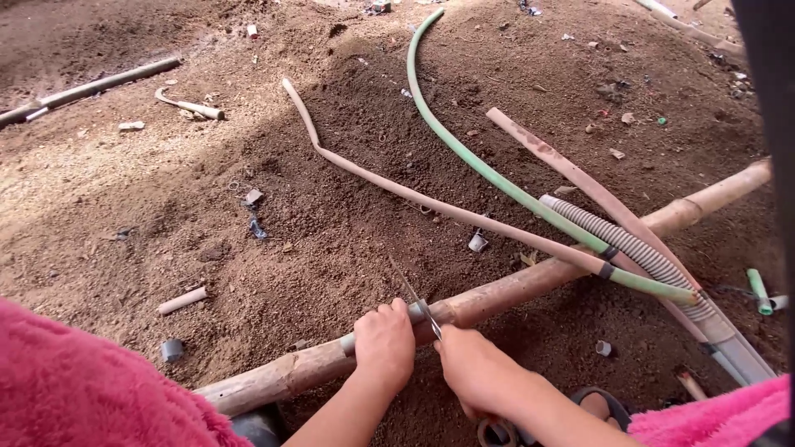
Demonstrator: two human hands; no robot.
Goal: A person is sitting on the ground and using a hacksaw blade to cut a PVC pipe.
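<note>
Matt green plastic hose (497, 178), ribbed grey plastic tube (629, 244), rough dusty wood pole (513, 290), crumbly soil (166, 190), fuzzy pink cloth sleeve (91, 389).

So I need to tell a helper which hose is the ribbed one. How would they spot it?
Start at the long bamboo pole lying across the dirt. Near its right part several hoses cross it. The ribbed hose is the short grey corrugated one just right of the smooth green hose; the others are all smooth.
</note>
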